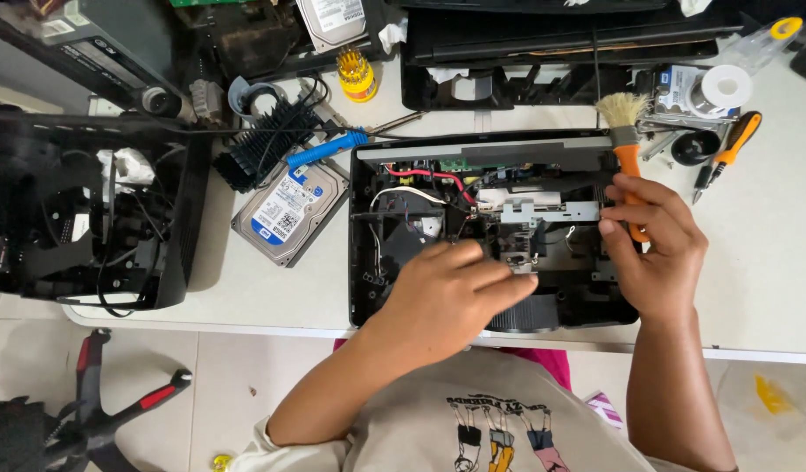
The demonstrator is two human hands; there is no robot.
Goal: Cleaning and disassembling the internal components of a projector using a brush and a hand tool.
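Nearest us, our left hand lies flat, fingers together, on the guts of the opened black device at the white table's front edge. Our right hand is clamped around an orange-handled brush, bristles pointing away. Further back left lies a hard drive.

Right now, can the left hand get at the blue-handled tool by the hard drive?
Probably yes. The left hand rests on the open black casing; the blue-handled tool lies uncovered on the table, up and to its left, above the hard drive. Nothing blocks the way, though the hand must lift over the casing's wall.
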